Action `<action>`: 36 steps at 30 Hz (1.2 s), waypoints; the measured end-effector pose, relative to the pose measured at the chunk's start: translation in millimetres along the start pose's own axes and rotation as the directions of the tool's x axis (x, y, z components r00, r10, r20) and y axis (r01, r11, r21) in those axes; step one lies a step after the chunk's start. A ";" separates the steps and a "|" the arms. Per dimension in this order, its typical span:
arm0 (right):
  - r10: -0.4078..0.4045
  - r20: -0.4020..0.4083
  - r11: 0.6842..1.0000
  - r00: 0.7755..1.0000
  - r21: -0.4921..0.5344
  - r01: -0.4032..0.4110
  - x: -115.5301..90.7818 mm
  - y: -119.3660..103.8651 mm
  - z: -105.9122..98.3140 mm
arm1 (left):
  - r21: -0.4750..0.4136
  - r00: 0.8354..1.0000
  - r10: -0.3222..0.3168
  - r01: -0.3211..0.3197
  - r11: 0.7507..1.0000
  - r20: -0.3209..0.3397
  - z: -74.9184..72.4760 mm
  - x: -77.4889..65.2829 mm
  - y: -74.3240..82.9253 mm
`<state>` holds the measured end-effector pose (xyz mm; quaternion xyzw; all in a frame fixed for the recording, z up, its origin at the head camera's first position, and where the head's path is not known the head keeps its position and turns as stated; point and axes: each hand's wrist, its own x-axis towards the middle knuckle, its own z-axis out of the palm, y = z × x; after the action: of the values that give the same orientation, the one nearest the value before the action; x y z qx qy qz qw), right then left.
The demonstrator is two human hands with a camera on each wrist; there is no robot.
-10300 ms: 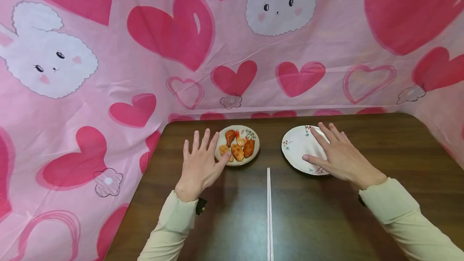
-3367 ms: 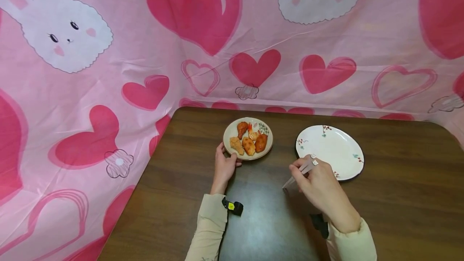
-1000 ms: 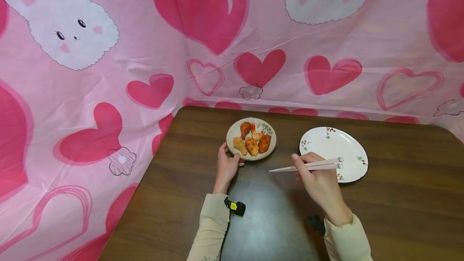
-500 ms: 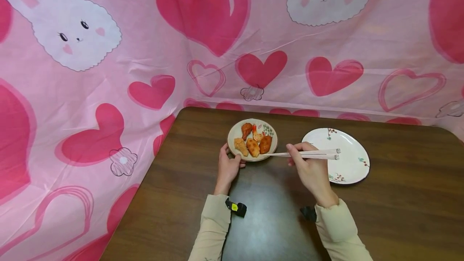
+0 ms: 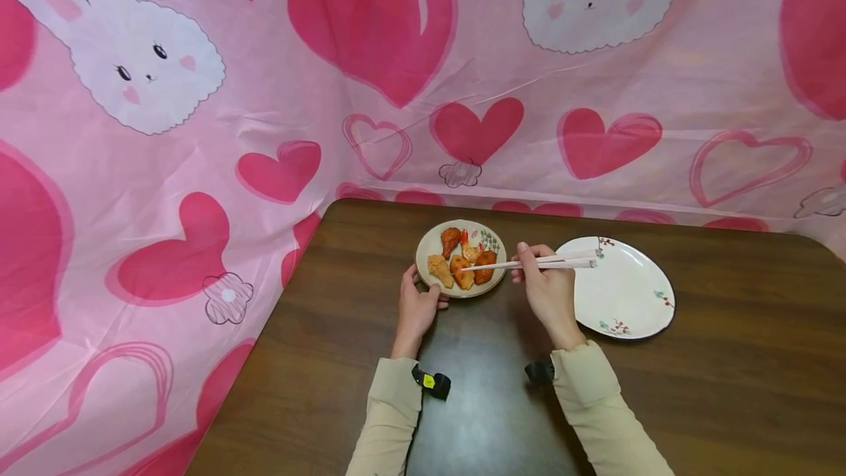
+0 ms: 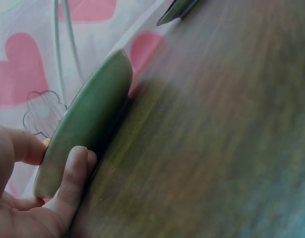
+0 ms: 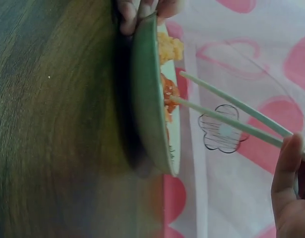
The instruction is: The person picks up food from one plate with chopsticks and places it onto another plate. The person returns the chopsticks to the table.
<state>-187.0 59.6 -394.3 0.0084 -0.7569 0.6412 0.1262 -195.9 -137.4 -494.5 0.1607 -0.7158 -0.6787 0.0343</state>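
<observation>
My left hand [image 5: 418, 308] grips the near-left rim of a small round plate [image 5: 430, 246], thumb and fingers either side of it in the left wrist view. On it lie a drumstick [image 5: 451, 241], a shrimp [image 5: 471, 250], a crumbed fried piece [image 5: 439, 270] and two browned pieces that look like chicken wings [image 5: 462, 272]. My right hand [image 5: 551, 300] holds a pair of pale chopsticks [image 5: 567, 261], their tips over the middle wing-like piece. In the right wrist view the chopstick tips [image 7: 175, 99] stand apart; one meets or overlaps reddish-brown food.
A larger white oval plate [image 5: 624, 285] with floral sprigs stands to the right, its left part hidden by my right hand. Both plates are on a brown wooden table [image 5: 740, 358]. A pink heart-patterned cloth [image 5: 410, 42] hangs behind and to the left.
My right hand has picked up the chopsticks from the table and moved left and forward, carrying their tips over the food. My left hand, earlier open above the table, keeps gripping the small plate.
</observation>
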 end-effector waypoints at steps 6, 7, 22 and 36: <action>0.068 -0.048 0.997 0.997 -0.030 -0.070 7.2 13.4 4.3 | 0.007 1.000 -0.017 0.017 1.000 0.000 -0.6 0.5 -2.7; 0.077 -0.054 0.997 0.996 -0.022 -0.078 9.7 19.0 4.7 | 0.007 1.000 -0.022 0.022 1.000 -0.002 -0.7 0.6 -2.6; 0.179 -0.070 0.982 0.981 0.067 -0.175 30.8 51.2 11.5 | 0.012 1.000 -0.008 0.007 1.000 0.004 -0.2 -0.7 -0.2; 0.213 -0.010 0.969 0.977 0.131 -0.210 41.0 48.7 11.2 | 0.022 1.000 -0.003 0.003 1.000 0.002 -1.0 0.1 -1.0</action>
<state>-237.2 63.5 -434.9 -0.0721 -0.7087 0.6987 0.0654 -195.5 -138.4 -495.4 0.1614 -0.7229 -0.6711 0.0305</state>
